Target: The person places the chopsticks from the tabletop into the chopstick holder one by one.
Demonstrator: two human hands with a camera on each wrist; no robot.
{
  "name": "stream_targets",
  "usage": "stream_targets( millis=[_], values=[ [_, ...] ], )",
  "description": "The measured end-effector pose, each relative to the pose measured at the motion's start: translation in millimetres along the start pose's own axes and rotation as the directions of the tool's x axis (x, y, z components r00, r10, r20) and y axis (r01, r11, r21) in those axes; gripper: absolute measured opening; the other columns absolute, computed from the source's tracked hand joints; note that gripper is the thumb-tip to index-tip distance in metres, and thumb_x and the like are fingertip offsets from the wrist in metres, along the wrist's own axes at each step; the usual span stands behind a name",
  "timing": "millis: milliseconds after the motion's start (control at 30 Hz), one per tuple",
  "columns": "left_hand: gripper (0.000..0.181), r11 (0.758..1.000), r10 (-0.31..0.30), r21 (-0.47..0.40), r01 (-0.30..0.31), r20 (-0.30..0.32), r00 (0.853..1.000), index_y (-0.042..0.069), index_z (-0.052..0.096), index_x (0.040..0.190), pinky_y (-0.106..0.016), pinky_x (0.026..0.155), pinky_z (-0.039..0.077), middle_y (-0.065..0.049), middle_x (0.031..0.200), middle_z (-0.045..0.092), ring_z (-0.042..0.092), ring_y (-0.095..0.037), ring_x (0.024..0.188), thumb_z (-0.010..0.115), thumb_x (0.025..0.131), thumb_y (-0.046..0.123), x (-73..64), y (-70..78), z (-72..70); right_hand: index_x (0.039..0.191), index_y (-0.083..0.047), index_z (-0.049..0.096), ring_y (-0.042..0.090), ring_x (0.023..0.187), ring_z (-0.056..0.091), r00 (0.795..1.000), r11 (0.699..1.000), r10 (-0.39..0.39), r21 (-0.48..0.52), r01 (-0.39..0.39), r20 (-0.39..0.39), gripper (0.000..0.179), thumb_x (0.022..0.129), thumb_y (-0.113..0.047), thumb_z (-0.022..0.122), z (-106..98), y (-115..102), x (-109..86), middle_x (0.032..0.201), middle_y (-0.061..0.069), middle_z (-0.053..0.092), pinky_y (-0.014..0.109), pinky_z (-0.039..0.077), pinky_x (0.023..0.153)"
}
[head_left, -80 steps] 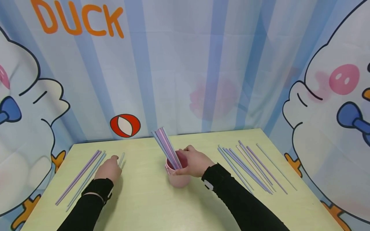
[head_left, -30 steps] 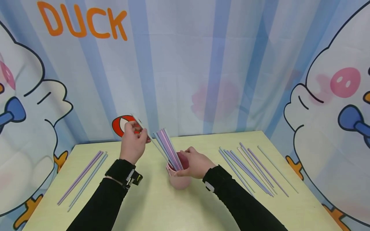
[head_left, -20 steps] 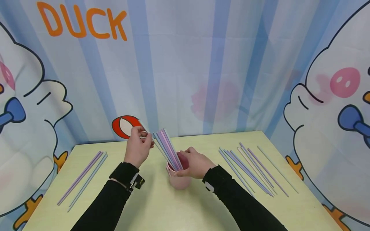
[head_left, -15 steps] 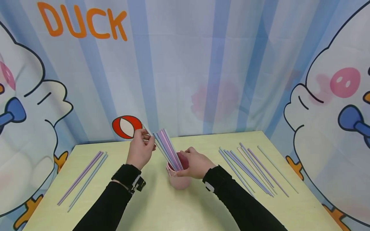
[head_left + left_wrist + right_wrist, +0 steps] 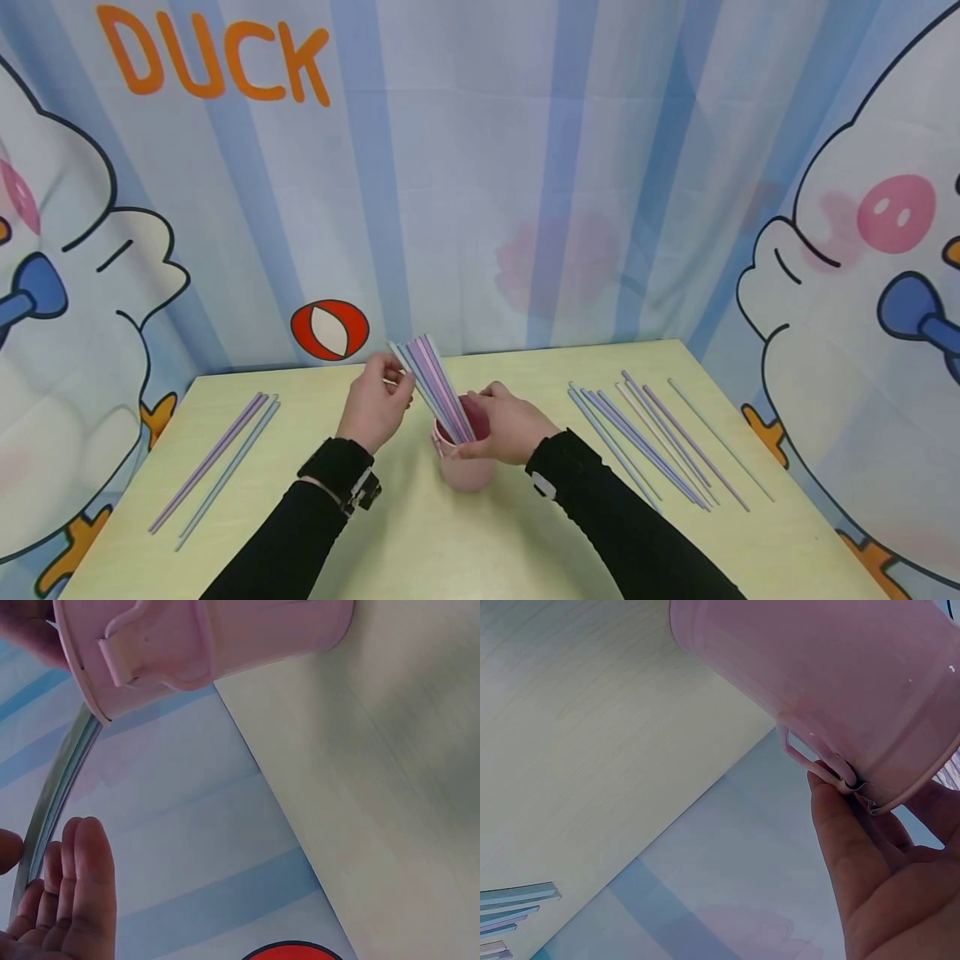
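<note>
A small pink metal bucket (image 5: 467, 472) stands in the middle of the table, with a bundle of pastel straws (image 5: 435, 383) leaning left inside it. My right hand (image 5: 513, 425) holds the bucket by its rim; in the right wrist view, fingers (image 5: 840, 832) touch the rim beside a handle lug. Left of the bundle, my left hand (image 5: 377, 402) pinches a pale green straw (image 5: 401, 357) near its upper end. That straw lies against the others, its lower end in the bucket. In the left wrist view, straws (image 5: 49, 799) run between thumb and fairly straight fingers (image 5: 94, 862).
Several loose straws (image 5: 637, 442) in blue, purple, pink and green lie on the right of the pale yellow table (image 5: 420, 550). A few purple and blue straws (image 5: 217, 467) lie on the left. A striped curtain (image 5: 465, 167) with duck pictures hangs behind and at both sides.
My left hand has lifted the pale green straw from the table's left part, brought it to the bucket and lowered it in beside the bundle. My right hand stays on the rim.
</note>
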State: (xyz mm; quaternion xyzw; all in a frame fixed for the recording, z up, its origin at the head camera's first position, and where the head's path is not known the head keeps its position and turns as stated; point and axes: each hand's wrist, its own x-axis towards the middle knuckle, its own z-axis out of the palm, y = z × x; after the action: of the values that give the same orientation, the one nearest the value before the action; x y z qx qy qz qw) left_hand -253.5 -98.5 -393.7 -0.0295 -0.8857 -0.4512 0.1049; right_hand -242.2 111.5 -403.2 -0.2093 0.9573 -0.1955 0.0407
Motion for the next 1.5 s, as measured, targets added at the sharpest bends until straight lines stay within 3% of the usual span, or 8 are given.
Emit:
stream_targets(
  millis=[433,600,733,900,1067,1167,1267,1500],
  values=[
    [0.030,0.999,0.001,0.033,-0.002,0.028,1.000,0.006,0.051,0.121,-0.037,0.070,0.056,-0.011,0.103,0.061,0.060,-0.024,0.086,0.052,0.100,0.027,-4.9,-5.6,-0.8,0.142,-0.017,0.053,0.020,0.097,0.059,1.000,1.000,0.000,-0.009,0.000,-0.003,0.084,0.072,-0.057,0.077,1,1,0.7,0.120,0.007,0.051,0.037,0.054,0.089],
    [0.031,0.995,-0.010,0.099,0.006,0.032,0.999,0.004,0.053,0.123,-0.042,0.079,0.056,-0.012,0.107,0.061,0.057,-0.028,0.094,0.051,0.100,0.024,-6.0,-21.2,-4.9,0.142,-0.016,0.053,0.020,0.097,0.059,1.000,1.000,-0.005,-0.012,0.005,-0.004,0.084,0.073,-0.057,0.077,2,2,0.6,0.121,0.007,0.051,0.037,0.054,0.089],
    [0.031,0.982,-0.001,0.191,-0.006,0.039,0.999,0.001,0.055,0.123,-0.045,0.083,0.055,-0.015,0.107,0.061,0.056,-0.029,0.092,0.050,0.100,0.021,-3.6,-44.0,-13.9,0.142,-0.015,0.053,0.019,0.097,0.059,1.000,1.000,-0.016,-0.016,0.016,-0.003,0.083,0.074,-0.057,0.076,1,2,-0.1,0.122,0.007,0.051,0.037,0.054,0.089],
    [0.034,0.934,0.012,0.355,-0.033,0.060,0.998,-0.007,0.056,0.124,-0.051,0.087,0.051,-0.022,0.109,0.061,0.057,-0.035,0.094,0.051,0.098,0.014,1.1,-82.5,-31.8,0.141,-0.016,0.053,0.020,0.096,0.059,1.000,1.000,-0.028,-0.013,0.028,-0.002,0.082,0.074,-0.056,0.076,0,2,-1.2,0.121,0.007,0.051,0.037,0.054,0.089],
    [0.037,0.858,0.020,0.513,-0.040,0.043,0.999,-0.014,0.056,0.124,-0.059,0.092,0.047,-0.033,0.120,0.056,0.054,-0.047,0.107,0.054,0.095,0.009,1.1,-128.2,-52.6,0.141,-0.017,0.053,0.019,0.097,0.059,1.000,1.000,-0.026,-0.014,0.026,-0.001,0.082,0.074,-0.057,0.076,0,2,-0.8,0.120,0.006,0.051,0.037,0.053,0.089],
    [0.038,0.819,0.007,0.574,-0.011,0.009,1.000,-0.016,0.055,0.124,-0.064,0.090,0.046,-0.036,0.123,0.052,0.049,-0.053,0.110,0.055,0.093,0.008,-0.8,-150.3,-64.7,0.142,-0.017,0.053,0.019,0.097,0.059,1.000,1.000,-0.025,-0.016,0.025,0.001,0.082,0.074,-0.058,0.076,1,2,-0.1,0.121,0.006,0.051,0.037,0.053,0.089],
    [0.040,0.793,-0.007,0.609,0.011,-0.009,1.000,-0.018,0.054,0.124,-0.066,0.088,0.045,-0.038,0.121,0.051,0.047,-0.055,0.110,0.054,0.092,0.007,-2.5,-165.2,-75.0,0.142,-0.016,0.053,0.019,0.097,0.058,1.000,1.000,-0.022,-0.015,0.022,0.001,0.082,0.074,-0.058,0.076,1,2,-0.3,0.120,0.006,0.051,0.037,0.053,0.089],
    [0.034,0.770,-0.069,0.638,0.032,0.034,0.997,-0.020,0.057,0.115,-0.063,0.089,0.046,-0.039,0.113,0.054,0.050,-0.056,0.104,0.050,0.092,0.004,-5.5,-181.9,-88.0,0.141,-0.016,0.053,0.019,0.096,0.058,1.000,1.000,-0.014,-0.011,0.014,0.003,0.083,0.073,-0.058,0.076,0,1,-1.3,0.119,0.005,0.051,0.038,0.054,0.089]
  ],
)
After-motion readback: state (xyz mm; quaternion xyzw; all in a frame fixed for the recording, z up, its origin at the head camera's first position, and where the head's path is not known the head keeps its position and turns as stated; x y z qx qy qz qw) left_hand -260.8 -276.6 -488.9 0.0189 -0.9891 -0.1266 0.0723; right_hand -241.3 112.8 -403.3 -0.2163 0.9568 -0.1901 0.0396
